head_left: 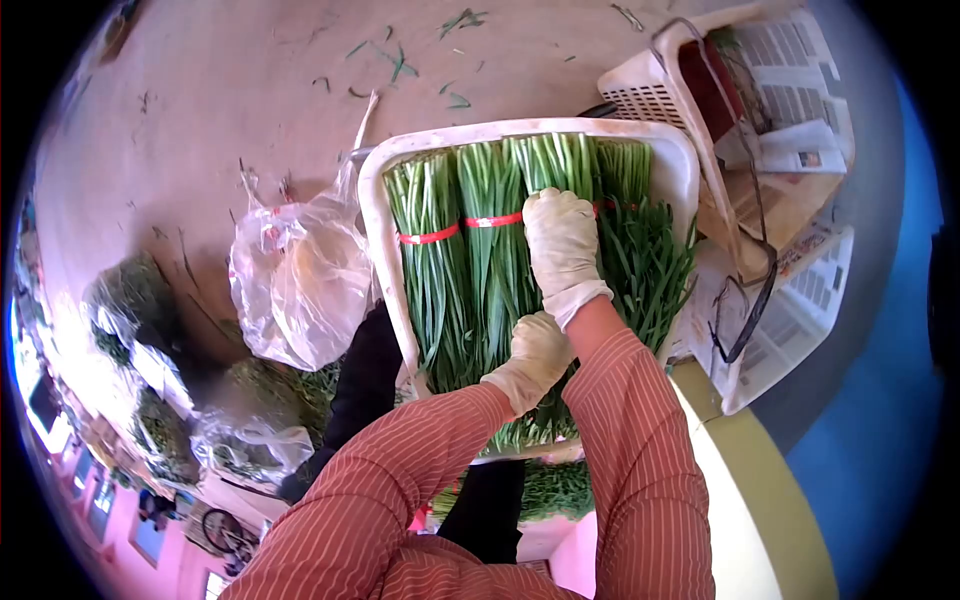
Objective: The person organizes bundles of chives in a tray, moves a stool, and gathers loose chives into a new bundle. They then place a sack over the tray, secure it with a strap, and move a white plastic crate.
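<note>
Both gloved hands [545,300] — on chive bundles [470,260]

Single head view, fisheye, dark corners all round. Looks steeply down and forward over striped sleeves [480,480] from 6 o'clock. Close on tray [380,200] of greens [470,280] at centre. Floor [220,90] fills 10 to 12 o'clock, baskets [650,90] at 2 o'clock. No second view to overlap.

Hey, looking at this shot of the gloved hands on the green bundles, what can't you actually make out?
Head view:
- Right hand covers part of the chive bundles and a red band.
- Left hand palm is hidden against the greens.
- Tray near edge is hidden by sleeves.
- Newspaper print is too small to read.
</note>
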Available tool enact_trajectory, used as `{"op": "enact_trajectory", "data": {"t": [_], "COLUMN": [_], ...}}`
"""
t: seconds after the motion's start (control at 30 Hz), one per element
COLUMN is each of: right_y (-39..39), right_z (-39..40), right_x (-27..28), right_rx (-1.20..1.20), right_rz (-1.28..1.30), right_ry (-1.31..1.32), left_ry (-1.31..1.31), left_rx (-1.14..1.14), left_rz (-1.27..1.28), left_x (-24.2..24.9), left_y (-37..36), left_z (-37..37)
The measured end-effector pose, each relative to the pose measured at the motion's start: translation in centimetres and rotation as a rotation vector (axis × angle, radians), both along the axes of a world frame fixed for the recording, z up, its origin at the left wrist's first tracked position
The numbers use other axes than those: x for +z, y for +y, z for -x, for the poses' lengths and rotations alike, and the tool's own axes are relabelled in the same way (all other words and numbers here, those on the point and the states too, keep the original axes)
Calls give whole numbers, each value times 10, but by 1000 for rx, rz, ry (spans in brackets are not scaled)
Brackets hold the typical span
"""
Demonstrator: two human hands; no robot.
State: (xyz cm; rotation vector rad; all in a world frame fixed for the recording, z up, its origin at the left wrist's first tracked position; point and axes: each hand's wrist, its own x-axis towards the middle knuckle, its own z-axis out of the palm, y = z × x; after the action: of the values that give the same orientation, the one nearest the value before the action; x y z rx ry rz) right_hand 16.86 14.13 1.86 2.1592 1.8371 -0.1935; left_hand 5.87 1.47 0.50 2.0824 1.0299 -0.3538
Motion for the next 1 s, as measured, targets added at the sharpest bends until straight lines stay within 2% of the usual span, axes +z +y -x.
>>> {"op": "enact_trajectory", "data": {"t": [0.03,0.07,0.1,0.17,0.2,0.23,0.27,0.37,0.4,0.43,0.5,0.6,0.73,0.77,0.83,0.9,0.97,1.0], "right_y": [3,7,7,7,12,17,21,29,37,45,51,61,81,87,104,123,143,157], "right_z": [1,2,2,0,-2,-4,-5,-19,-22,-23,-30,-33,-39,-42,-49,-53,-60,-61], "right_x": [-1,-3,-6,-15,-8,0,-2,-11,-2,3,-1,11,14,15,19,30,48,58], "right_rx": [45,92,132,-1,-128,-256,-400,-582,-761,-937,-1095,-1182,-1126,-1102,-1123,-1119,-968,-971], "right_rz": [54,106,64,41,13,-12,37,54,120,154,187,206,247,225,273,235,257,207], "right_ry": [-46,-93,-134,5,170,335,391,635,765,864,1069,1116,1195,1317,1319,1396,1519,1405], "left_ry": [74,112,112,92,87,53,17,-2,-45,-53,-22,-20,-11,-11,-10,-47,-84,-65], "left_rx": [-132,-220,-194,-149,-128,-92,-59,-74,-77,-64,-71,-88,-117,-120,-102,-110,-118,-120], "left_rz": [-138,-124,-113,-152,-142,-13,115,171,213,218,86,95,147,147,165,104,41,76], "left_x": [13,26,29,33,37,40,41,36,36,34,28,28,31,32,34,25,22,22], "left_y": [9,20,23,25,31,39,44,45,47,44,34,31,38,39,40,33,32,33], "left_z": [-2,-5,-6,-8,-10,-11,-12,-13,-11,-11,-12,-11,-11,-10,-10,-10,-11,-12]}}
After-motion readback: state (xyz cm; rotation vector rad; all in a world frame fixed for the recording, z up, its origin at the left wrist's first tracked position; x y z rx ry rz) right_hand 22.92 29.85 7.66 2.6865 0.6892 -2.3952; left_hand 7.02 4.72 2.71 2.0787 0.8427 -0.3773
